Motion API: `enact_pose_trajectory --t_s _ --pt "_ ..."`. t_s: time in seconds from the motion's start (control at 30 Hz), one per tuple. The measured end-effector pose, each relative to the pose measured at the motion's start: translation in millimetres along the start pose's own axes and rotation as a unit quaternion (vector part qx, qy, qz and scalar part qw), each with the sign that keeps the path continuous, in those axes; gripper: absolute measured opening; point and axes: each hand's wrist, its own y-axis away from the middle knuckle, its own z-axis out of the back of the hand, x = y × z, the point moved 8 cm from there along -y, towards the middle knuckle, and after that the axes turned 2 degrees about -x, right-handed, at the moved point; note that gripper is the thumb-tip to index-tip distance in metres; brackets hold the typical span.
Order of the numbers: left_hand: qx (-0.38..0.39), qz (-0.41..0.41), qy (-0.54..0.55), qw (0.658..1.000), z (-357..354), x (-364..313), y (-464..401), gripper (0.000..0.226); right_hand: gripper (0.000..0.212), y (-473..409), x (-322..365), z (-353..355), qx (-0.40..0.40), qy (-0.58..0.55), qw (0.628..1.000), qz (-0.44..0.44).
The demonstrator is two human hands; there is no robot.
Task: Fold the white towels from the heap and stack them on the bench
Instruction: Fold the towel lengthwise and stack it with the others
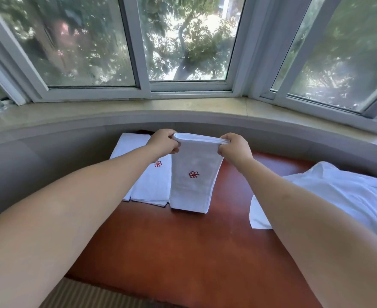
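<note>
A folded white towel (193, 187) with a red flower emblem hangs above the reddish-brown bench (183, 245). My left hand (164, 142) grips its upper left corner and my right hand (235, 147) grips its upper right corner, at the folded top edge. Its lower end reaches down to the bench surface. To the left lie folded white towels (149, 187) side by side, one with the same red emblem, partly hidden by my left forearm. The heap of unfolded white towels (329, 192) lies on the bench at the right, behind my right forearm.
A curved grey wall and a stone window sill (183, 107) run behind the bench, under a bay window. A striped carpet (89, 294) shows at the bottom left, below the bench's front edge.
</note>
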Motion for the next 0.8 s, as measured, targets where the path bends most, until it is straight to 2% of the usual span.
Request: enact_pose_trajectory --t_s 0.13,0.3,0.5,0.67,0.8 --pt "-0.013 0.017 -0.009 1.000 -6 14 -33 0.017 0.026 -32 -12 -15 0.018 -0.009 1.000 -0.010" --pt "0.015 0.035 -0.010 0.999 -22 35 -84 0.015 0.027 -76 -30 -36 0.032 -0.013 0.999 -0.036" --pt "0.044 0.050 -0.011 0.998 -43 63 -146 0.027 0.028 -125 -54 -68 0.043 0.001 0.997 -0.061" --pt "0.070 0.061 -0.048 0.994 -63 91 -212 0.019 0.036 -182 -87 -103 0.051 0.030 0.994 -0.089" --pt "0.088 0.083 -0.057 0.991 -82 126 -260 0.034 0.043 -225 -114 -138 0.058 0.064 0.991 -0.099"
